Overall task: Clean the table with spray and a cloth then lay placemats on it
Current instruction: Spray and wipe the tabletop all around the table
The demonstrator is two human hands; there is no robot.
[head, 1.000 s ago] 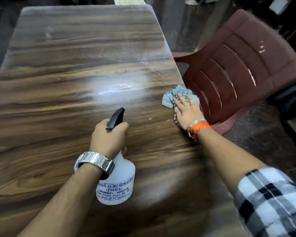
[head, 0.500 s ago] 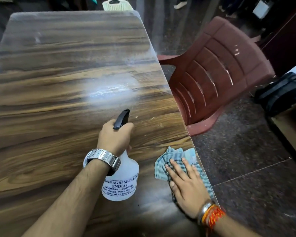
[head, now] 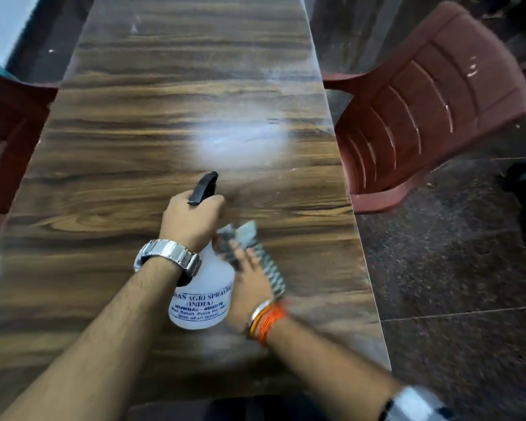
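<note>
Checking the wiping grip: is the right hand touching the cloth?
Touching. The head view shows the right hand pressed flat on the cloth, fingers lying over it, beside the spray bottle.

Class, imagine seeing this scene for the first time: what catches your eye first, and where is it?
The white spray bottle stands out mid-table, gripped at its black trigger by the left hand. Beside it, the right hand presses a blurred checked cloth on the wooden table. A misty white patch lies beyond, near a red plastic chair.
</note>
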